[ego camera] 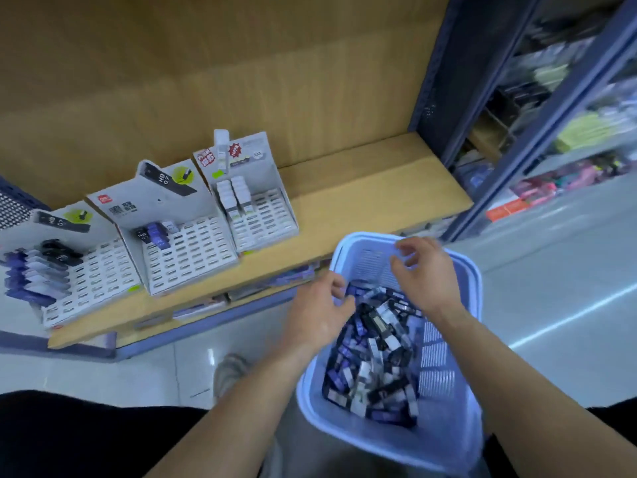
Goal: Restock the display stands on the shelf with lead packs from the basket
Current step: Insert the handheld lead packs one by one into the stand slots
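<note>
"HB 0.7" on left stand point(100, 267), middle stand point(193, 250); "黑晶" on middle too.

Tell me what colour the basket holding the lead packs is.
The basket is pale lavender-blue, clearest in the head view.

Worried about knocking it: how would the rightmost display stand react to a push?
The rightmost display stand looks like thin cardboard, mostly empty, so probably light and likely slides on the shelf. Its tall back card may flex.
</note>
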